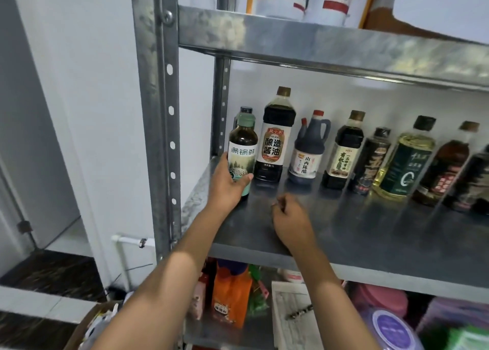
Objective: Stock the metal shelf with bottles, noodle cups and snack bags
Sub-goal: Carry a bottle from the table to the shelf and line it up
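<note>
Green-capped bottle held low round its label by the left hand, thumb on the front, other fingers tucked behind. Standing at the far left end of the middle shelf board, close to the metal post, just beside the big soy sauce bottle. Hard to tell if its bottom sits flat on the board yet. Just in front of another small bottle, mostly hidden behind it.

Right hand low over the bare board, fingers loosely curled, holding nothing.

Probably the step now: setting this bottle down at the end of the row. Best done slowly. Keep it straight up. Push it back gently to line up with the others. Leave a small gap from the big bottle, so no bump and no tipping. Let go only once the bottom feels flat and steady. Free hand ready to catch a wobbly neighbour.

Long way of the bottle: up and down. Cap on top, pointing at the shelf above, leaning a tiny bit. Label with the big letters facing out to the front, same as the others in the row.
</note>
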A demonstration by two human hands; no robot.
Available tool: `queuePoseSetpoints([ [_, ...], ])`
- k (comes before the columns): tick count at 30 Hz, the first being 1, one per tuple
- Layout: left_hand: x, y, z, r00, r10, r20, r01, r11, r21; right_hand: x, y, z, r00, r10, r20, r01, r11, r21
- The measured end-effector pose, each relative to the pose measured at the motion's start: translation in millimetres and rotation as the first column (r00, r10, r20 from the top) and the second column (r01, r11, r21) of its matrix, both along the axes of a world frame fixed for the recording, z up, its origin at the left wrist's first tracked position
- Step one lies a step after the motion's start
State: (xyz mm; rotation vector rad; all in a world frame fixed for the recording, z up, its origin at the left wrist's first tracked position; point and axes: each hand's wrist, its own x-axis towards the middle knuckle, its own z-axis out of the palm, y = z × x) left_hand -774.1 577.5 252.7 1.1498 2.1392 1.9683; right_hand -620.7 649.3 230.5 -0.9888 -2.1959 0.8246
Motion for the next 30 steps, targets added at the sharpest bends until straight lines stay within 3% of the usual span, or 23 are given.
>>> queuePoseSetpoints([
  [5,-10.5,10.5,-18.2,0.996,0.058,-0.063,-0.067,0.985,-0.157,2.4,-2.8,5.0,0.999,-0.039,0.010,0.040,0.999,-0.018],
  [11,51.2,-33.1,-15.9,0.967,0.102,-0.232,-0.152,0.965,-0.212,16.1,-17.9,7.9,0.981,-0.171,0.090,0.156,0.976,0.154],
  [14,73.6,-53.3,-34.2,0.863,0.076,-0.500,-0.166,0.977,-0.138,24.7,-31.4,0.0,0.942,-0.246,0.229,0.164,0.931,0.327],
  [16,79.8,-59.7,-55.5,0.753,0.039,-0.656,-0.237,0.947,-0.216,34.2,-44.1,-13.4,0.900,-0.309,0.306,0.159,0.888,0.431],
  [21,108.8,-72.5,-86.3,0.633,-0.078,-0.770,-0.324,0.877,-0.355,78.1,-73.1,-46.7,0.889,-0.358,0.285,0.190,0.855,0.483],
  [24,130.1,-74.4,-107.3,0.580,-0.201,-0.790,-0.260,0.873,-0.413,110.7,-92.9,-67.3,0.892,-0.353,0.282,0.198,0.866,0.459],
  [28,171.6,-70.5,-133.3,0.370,-0.410,-0.834,0.051,0.905,-0.422,172.8,-121.6,-90.4,0.824,-0.422,0.378,0.279,0.883,0.378],
  [30,197.4,-73.2,-136.3,0.330,-0.463,-0.822,0.118,0.885,-0.451,211.1,-139.4,-97.4,0.794,-0.480,0.373,0.362,0.866,0.344],
])
